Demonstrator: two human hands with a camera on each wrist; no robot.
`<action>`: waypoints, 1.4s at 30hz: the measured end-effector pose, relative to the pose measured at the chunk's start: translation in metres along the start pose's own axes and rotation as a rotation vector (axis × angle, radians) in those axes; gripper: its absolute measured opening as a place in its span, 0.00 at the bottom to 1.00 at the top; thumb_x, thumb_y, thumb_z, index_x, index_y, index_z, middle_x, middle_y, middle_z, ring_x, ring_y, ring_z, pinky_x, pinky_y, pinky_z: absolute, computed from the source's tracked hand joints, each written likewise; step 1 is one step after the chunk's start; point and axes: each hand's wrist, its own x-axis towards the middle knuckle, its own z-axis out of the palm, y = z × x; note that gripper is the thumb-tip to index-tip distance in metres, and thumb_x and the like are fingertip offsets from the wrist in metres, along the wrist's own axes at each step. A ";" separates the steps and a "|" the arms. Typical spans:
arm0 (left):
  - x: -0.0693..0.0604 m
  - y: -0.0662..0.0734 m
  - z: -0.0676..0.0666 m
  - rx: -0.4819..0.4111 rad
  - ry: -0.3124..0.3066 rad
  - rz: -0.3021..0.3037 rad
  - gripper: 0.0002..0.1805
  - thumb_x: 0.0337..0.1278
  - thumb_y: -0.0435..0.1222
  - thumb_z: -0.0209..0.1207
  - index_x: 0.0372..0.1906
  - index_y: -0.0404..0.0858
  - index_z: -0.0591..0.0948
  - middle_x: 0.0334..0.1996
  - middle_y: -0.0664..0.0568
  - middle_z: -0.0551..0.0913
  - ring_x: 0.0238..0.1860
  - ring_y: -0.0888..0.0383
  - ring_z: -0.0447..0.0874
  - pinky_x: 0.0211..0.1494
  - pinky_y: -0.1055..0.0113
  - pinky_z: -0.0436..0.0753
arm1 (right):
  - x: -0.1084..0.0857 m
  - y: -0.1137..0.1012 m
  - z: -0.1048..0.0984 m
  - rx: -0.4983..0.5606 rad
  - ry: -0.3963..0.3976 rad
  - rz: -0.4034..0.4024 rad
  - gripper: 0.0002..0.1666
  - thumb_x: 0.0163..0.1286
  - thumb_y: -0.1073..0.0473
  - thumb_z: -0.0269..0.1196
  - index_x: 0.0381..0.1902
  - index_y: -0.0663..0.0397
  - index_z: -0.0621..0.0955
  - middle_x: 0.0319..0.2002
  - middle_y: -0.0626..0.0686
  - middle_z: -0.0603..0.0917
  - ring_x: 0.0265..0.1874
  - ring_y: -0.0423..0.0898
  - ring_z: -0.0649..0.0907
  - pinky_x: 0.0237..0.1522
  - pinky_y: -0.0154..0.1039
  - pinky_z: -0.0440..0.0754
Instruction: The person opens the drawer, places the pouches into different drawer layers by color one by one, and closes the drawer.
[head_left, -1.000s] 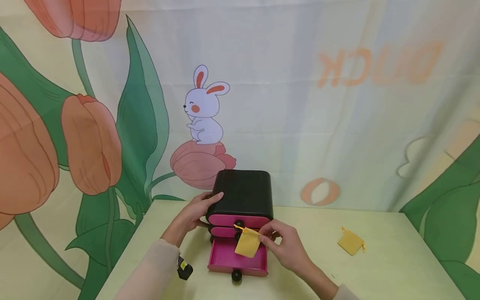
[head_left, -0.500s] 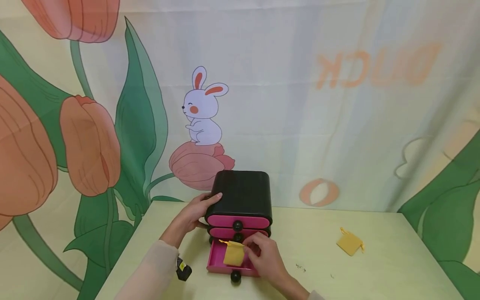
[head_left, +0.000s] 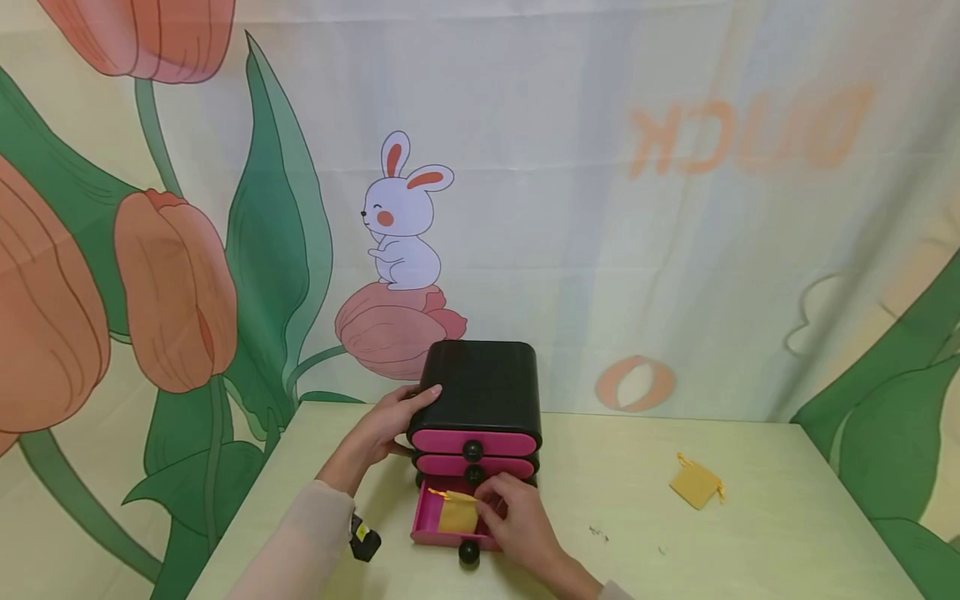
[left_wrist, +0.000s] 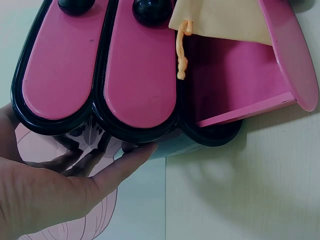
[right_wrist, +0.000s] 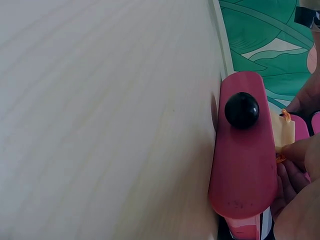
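A small black cabinet with pink drawers [head_left: 480,387] stands on the table, its lowest drawer [head_left: 429,533] pulled out. My left hand [head_left: 386,425] holds the cabinet's left side, thumb over the top edge; in the left wrist view its fingers [left_wrist: 125,167] lie against the side wall. My right hand [head_left: 517,517] pinches a yellow drawstring pouch [head_left: 457,512] by its right edge, inside the open drawer. The pouch's orange cord [left_wrist: 182,55] hangs beside the middle drawer front. In the right wrist view the drawer front [right_wrist: 243,170] covers part of the pouch.
A second yellow drawstring pouch [head_left: 696,485] lies on the table to the right. Black round knobs [head_left: 468,552] stick out from the drawers. A printed curtain [head_left: 525,208] hangs behind the table. A black camera piece [head_left: 364,537] shows at the left wrist.
My right hand has moved left and down, bringing the pouch from above the drawer into it. The left hand stays on the cabinet.
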 end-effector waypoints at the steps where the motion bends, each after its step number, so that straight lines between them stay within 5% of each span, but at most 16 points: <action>1: 0.000 0.000 0.000 0.001 0.000 -0.001 0.53 0.65 0.66 0.63 0.82 0.39 0.60 0.70 0.34 0.75 0.70 0.34 0.73 0.59 0.26 0.79 | 0.001 0.000 0.000 -0.003 -0.001 0.001 0.09 0.68 0.67 0.74 0.36 0.47 0.87 0.33 0.40 0.82 0.30 0.35 0.78 0.32 0.31 0.82; 12: 0.000 0.000 0.001 -0.006 0.003 -0.005 0.52 0.65 0.66 0.63 0.82 0.39 0.60 0.70 0.35 0.75 0.70 0.35 0.73 0.59 0.27 0.80 | 0.000 -0.005 -0.007 -0.029 -0.056 0.023 0.06 0.69 0.66 0.72 0.43 0.54 0.90 0.39 0.47 0.88 0.35 0.35 0.81 0.38 0.33 0.85; 20: -0.001 0.001 0.001 -0.005 -0.001 0.001 0.53 0.64 0.66 0.64 0.82 0.40 0.60 0.70 0.35 0.75 0.70 0.35 0.73 0.58 0.27 0.80 | -0.010 0.001 -0.054 0.007 -0.035 0.008 0.06 0.70 0.66 0.73 0.43 0.52 0.89 0.40 0.46 0.89 0.37 0.38 0.84 0.40 0.40 0.89; 29: -0.001 0.000 0.001 0.001 0.004 0.003 0.52 0.65 0.66 0.63 0.82 0.39 0.60 0.70 0.35 0.75 0.69 0.35 0.73 0.58 0.27 0.80 | -0.028 0.058 -0.139 -0.157 0.073 0.062 0.09 0.66 0.67 0.75 0.36 0.45 0.88 0.31 0.35 0.85 0.32 0.34 0.82 0.35 0.35 0.84; 34: -0.001 -0.001 0.000 0.005 0.004 0.005 0.53 0.64 0.66 0.63 0.82 0.39 0.60 0.71 0.35 0.74 0.70 0.34 0.73 0.58 0.26 0.79 | -0.036 0.095 -0.186 -0.287 0.144 0.132 0.06 0.67 0.66 0.75 0.41 0.56 0.89 0.32 0.41 0.86 0.32 0.37 0.83 0.35 0.36 0.84; 42: 0.000 0.000 0.000 -0.010 -0.001 0.009 0.53 0.64 0.66 0.64 0.82 0.40 0.60 0.70 0.35 0.75 0.70 0.35 0.73 0.58 0.26 0.79 | -0.055 0.157 -0.247 -0.424 0.173 0.326 0.17 0.73 0.59 0.71 0.50 0.68 0.87 0.39 0.58 0.87 0.37 0.54 0.85 0.38 0.46 0.83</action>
